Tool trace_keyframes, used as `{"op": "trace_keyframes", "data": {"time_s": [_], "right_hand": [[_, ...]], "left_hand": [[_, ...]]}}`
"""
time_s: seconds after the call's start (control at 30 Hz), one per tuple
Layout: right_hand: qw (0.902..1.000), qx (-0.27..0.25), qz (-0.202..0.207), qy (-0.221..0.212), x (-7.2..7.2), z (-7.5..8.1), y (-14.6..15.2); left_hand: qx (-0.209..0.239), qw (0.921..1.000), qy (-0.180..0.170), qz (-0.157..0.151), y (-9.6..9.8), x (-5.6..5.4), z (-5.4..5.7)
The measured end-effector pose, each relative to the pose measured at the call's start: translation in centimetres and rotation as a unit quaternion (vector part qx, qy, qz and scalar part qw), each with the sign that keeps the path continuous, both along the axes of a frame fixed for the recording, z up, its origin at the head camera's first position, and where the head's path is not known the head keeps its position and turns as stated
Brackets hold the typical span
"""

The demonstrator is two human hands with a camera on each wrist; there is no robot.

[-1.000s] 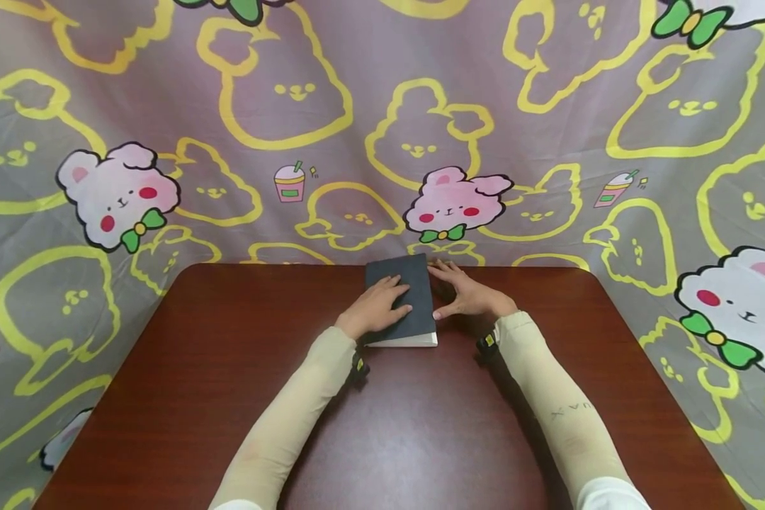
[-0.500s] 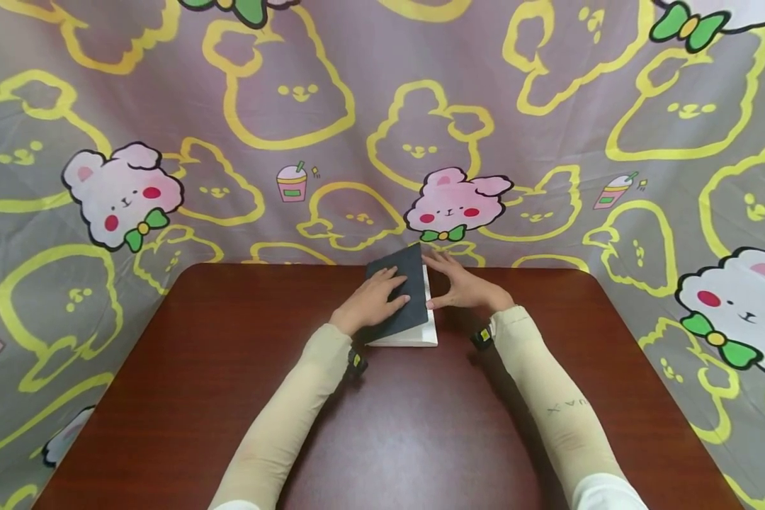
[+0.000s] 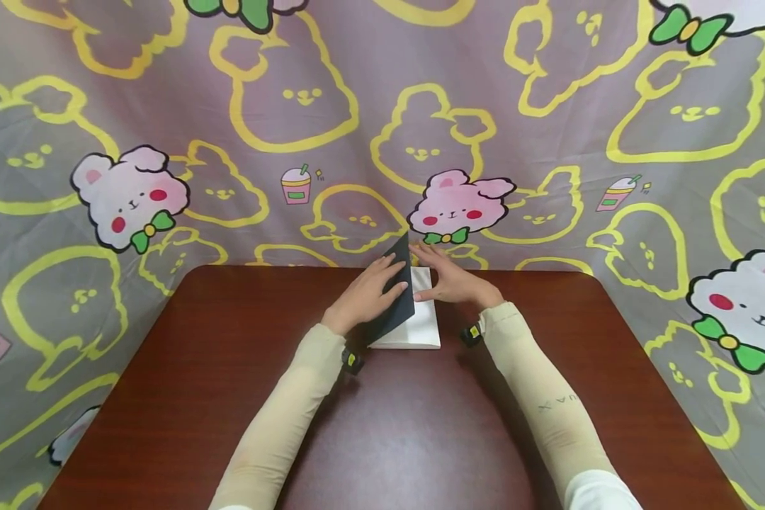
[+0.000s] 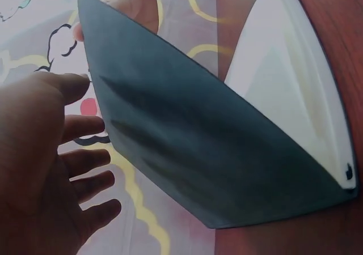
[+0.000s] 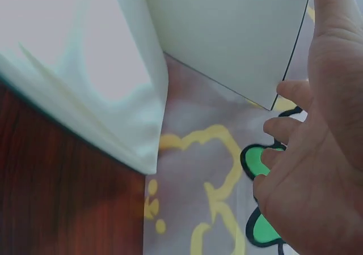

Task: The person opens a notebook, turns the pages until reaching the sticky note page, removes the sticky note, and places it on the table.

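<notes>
A book lies near the table's far edge, its dark cover (image 3: 395, 317) raised and tilted up to the left, baring white pages (image 3: 423, 327). My left hand (image 3: 365, 296) is at the cover's outer side, fingers extended; in the left wrist view this hand (image 4: 51, 158) has loosely spread fingers by the cover (image 4: 187, 130). At the cover's free edge is my right hand (image 3: 454, 282), thumb and fingers spread apart along it. In the right wrist view a fingertip of the right hand (image 5: 317, 158) meets the edge near a corner of the cover's pale inner side (image 5: 232, 39).
The book stands on a reddish-brown table (image 3: 229, 397). Behind and at both sides hangs a grey cloth (image 3: 331, 163) with yellow outlines and cartoon animals, close to the table's far edge. Each wrist wears a small black camera, such as the left one (image 3: 352, 361).
The cover has swung up from nearly flat on the pages and leans leftward, showing more white paper. My right hand has moved left with its edge; my left hand has shifted slightly left.
</notes>
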State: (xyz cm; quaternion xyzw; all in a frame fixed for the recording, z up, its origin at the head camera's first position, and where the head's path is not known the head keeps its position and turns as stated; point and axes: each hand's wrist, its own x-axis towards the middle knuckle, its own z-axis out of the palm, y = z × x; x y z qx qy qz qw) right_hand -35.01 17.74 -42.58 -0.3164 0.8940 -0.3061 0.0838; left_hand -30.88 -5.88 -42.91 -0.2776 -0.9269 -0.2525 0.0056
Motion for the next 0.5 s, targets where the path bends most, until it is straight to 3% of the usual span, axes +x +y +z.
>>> {"op": "trace_keyframes", "data": {"time_s": [0.5], "right_hand": [[0.9993, -0.027, 0.023, 0.01, -0.5, 0.2, -2.2]], "left_hand": [[0.02, 0.9992, 0.035, 0.007, -1.2, 0.5, 1.0]]}}
